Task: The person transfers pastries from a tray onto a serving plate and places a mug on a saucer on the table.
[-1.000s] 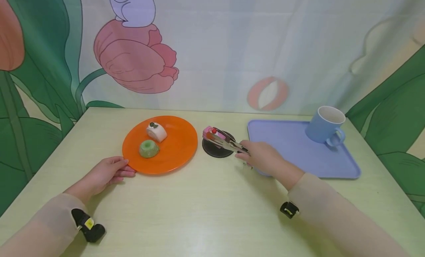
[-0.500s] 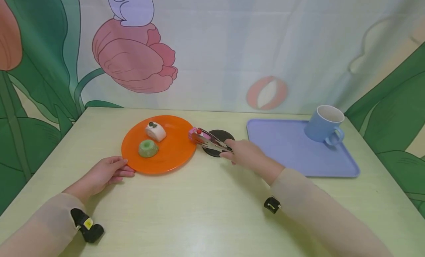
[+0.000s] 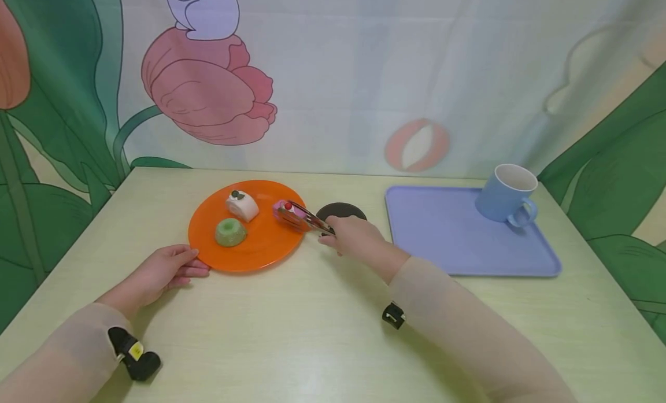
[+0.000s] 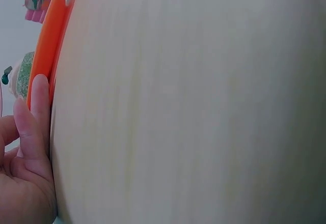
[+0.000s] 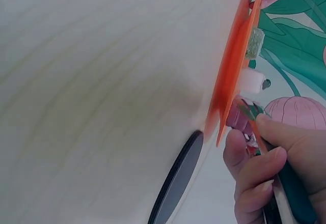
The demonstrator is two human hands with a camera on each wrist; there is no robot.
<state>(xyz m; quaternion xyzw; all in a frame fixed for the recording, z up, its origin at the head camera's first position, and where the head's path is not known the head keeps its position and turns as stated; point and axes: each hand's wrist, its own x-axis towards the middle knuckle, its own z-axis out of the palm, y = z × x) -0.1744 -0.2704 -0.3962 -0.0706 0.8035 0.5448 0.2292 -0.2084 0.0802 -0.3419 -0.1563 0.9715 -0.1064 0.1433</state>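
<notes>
My right hand [image 3: 356, 236] grips metal tongs [image 3: 315, 221], whose tips pinch a small pink cake [image 3: 278, 208] with a red berry on top. That cake is over the right part of an orange plate [image 3: 260, 250]; whether it touches the plate I cannot tell. On the plate's left side are a green ring-shaped pudding [image 3: 230, 233] and a white cake roll [image 3: 243, 207] with a dark topping. At the plate's near left rim, my left hand [image 3: 165, 271] pinches the edge. Its fingers lie along the plate's underside in the left wrist view.
Just right of the plate lies a round black coaster [image 3: 340, 209], partly behind my right hand. A lavender tray [image 3: 463, 247] on the right bears a blue mug [image 3: 503, 198]. Behind the pale table [image 3: 291, 333] hangs a printed curtain [image 3: 333, 91].
My right hand has carried the pink cake in the tongs leftward, from over the black coaster to over the orange plate. My left hand has stayed at the plate's rim.
</notes>
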